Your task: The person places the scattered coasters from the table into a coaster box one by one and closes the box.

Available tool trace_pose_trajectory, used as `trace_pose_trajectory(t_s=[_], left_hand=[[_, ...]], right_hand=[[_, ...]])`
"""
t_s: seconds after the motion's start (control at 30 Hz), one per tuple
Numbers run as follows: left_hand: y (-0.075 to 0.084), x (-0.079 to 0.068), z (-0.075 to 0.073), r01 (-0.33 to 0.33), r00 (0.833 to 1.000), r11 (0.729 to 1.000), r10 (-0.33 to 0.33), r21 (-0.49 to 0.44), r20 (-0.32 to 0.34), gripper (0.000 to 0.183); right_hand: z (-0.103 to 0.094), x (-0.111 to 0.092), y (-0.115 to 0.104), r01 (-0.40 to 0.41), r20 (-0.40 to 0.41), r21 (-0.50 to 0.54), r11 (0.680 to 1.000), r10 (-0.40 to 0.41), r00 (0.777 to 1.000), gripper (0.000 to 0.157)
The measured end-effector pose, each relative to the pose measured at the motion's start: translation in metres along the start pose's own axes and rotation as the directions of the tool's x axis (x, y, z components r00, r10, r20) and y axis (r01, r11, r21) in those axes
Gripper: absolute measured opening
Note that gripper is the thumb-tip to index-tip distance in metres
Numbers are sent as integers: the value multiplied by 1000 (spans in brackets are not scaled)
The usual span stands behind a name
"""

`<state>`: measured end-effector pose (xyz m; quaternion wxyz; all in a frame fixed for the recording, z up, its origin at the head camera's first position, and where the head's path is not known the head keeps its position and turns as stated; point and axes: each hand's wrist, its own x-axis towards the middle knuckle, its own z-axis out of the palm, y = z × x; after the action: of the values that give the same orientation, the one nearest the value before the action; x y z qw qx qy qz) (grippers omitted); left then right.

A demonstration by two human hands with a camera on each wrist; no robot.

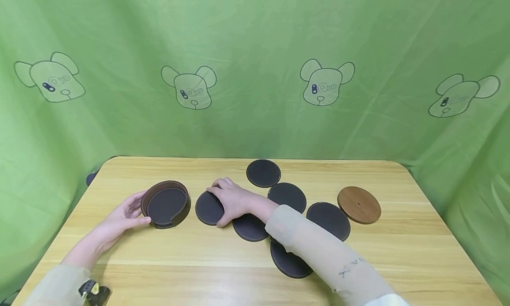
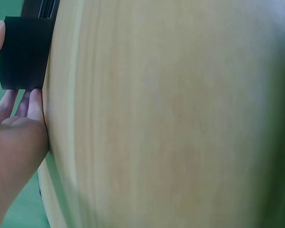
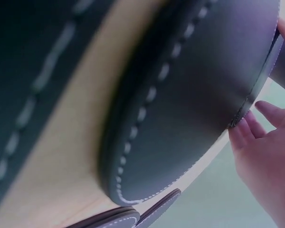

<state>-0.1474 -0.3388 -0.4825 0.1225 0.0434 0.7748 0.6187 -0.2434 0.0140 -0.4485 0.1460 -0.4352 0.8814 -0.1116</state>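
On the left of the table, my left hand (image 1: pixel 123 218) holds a round dark brown coaster holder (image 1: pixel 184 210) by its outer wall, thumb at the front and fingers at the back. The holder has a gap in its near wall, and a dark disc shows inside. In the left wrist view, the holder's dark wall (image 2: pixel 24 53) sits between thumb and fingers. To the right of it, my right hand (image 1: pixel 234 203) spans a round black coaster (image 1: pixel 206 208), fingers at its far edge and thumb at its near edge. The palm hides part of that coaster.
Several more black coasters lie right of it: one at the back (image 1: pixel 263 173), one below my forearm (image 1: pixel 291 261), others between. A round brown wooden disc (image 1: pixel 359 204) lies on the far right, touching or close to a coaster. A green curtain (image 1: pixel 255 129) hangs behind the wooden table (image 1: pixel 179 270).
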Motion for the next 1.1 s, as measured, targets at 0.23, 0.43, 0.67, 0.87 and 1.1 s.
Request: trace_pose_trajectory(t_s=[0.23,0.43,0.67,0.87,1.1], left_hand=[[1,-2,0,2,1000,1000,-2,-12,0,87],[0,-2,0,-6,1000,1000,6,-14,0,87],[3,-3,1,2,1000,1000,-2,-17,2,88],[2,-2,1,7,1000,1000,-6,-13,1,88],[3,-2,1,5,1000,1000,-5,-14,0,87]], right_hand=[[2,2,-1,-14,-13,-27,1000,14,1000,105],[5,1,-2,-24,-17,-41,999,23,1000,107],[5,1,-3,-24,-25,-72,997,22,999,107],[5,2,-3,-20,-31,-88,996,17,999,108],[2,1,-5,-16,-43,-84,996,13,999,108]])
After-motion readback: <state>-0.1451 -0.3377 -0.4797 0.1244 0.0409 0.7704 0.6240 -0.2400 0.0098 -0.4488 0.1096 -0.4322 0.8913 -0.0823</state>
